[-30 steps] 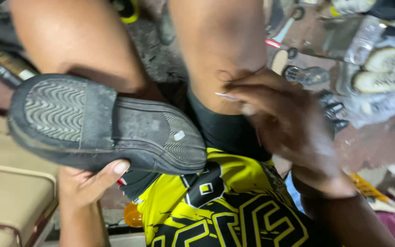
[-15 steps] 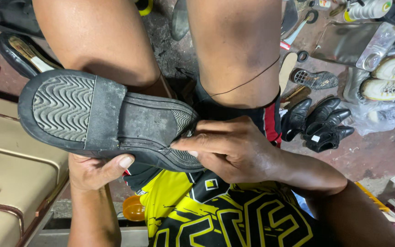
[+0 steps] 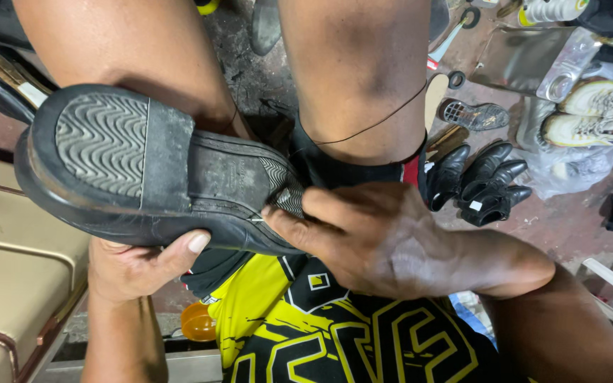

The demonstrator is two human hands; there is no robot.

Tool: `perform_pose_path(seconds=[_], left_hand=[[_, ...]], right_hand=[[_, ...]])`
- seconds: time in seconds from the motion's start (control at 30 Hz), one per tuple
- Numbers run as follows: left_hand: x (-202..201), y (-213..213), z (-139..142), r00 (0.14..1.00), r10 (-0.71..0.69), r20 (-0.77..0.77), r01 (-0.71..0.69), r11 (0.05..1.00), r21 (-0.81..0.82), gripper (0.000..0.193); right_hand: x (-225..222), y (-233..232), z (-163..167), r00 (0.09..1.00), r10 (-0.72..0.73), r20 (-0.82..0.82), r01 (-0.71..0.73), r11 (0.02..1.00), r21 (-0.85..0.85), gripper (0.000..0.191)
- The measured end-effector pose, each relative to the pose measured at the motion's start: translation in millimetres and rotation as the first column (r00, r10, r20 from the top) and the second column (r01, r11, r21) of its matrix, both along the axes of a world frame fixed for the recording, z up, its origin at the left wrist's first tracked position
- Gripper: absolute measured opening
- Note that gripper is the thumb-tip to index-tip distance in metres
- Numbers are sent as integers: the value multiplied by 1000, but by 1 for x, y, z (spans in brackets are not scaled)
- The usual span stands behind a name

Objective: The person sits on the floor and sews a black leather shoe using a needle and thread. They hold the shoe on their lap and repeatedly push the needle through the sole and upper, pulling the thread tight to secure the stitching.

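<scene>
So here's a black shoe point(image 3: 157, 170) flipped sole-up and propped across the lap, heel toward the left knee, toe end tucked in between the thighs. The left hand point(image 3: 140, 266) cups it from underneath, thumb curled up over the near edge of the sole, fingers closed around the upper so it's properly clamped and not just resting there. The right hand point(image 3: 370, 237) sits right at the front of the sole, fingertips pinched together on what looks like a needle point(image 3: 258, 220) poking into the seam between sole and upper. A dark thread point(image 3: 374, 122) runs up from there and loops over the right knee.

If I were doing this stitch, I'd keep the shoe pinned hard against the thigh so it can't twist, push the needle in at a shallow angle along the sole's edge, and keep that thread taut but off the tread so it doesn't snag.

Off to the right on the floor there's a pair of black dress shoes point(image 3: 484, 184) and some white sneakers point(image 3: 594, 117), well apart from the hands.
</scene>
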State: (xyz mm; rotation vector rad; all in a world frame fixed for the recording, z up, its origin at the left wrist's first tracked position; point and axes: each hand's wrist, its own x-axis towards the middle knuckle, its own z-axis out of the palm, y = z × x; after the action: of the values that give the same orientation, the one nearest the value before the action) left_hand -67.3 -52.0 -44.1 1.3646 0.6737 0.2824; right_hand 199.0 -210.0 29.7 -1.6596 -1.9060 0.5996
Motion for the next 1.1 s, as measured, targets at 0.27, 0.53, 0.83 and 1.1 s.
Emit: perform_pose_path(seconds=[0.27,0.53,0.83,1.1], left_hand=[[42,14,37,954,-205,-218,260,929,263,36],[54,28,34,904,-329,-271,420,800,429,36],[58,31,23,931,-339,-136,348,712,610,51],[67,23,32,908,-310,-282,419,646,638,51]], right_hand=[[27,24,-15,993,114,24,-113,992,-53,41],[34,34,-20,966,234,114,-232,972,-30,44],[22,34,-31,965,198,171,-202,979,5,26],[16,40,-25,983,171,65,-171,985,-13,18]])
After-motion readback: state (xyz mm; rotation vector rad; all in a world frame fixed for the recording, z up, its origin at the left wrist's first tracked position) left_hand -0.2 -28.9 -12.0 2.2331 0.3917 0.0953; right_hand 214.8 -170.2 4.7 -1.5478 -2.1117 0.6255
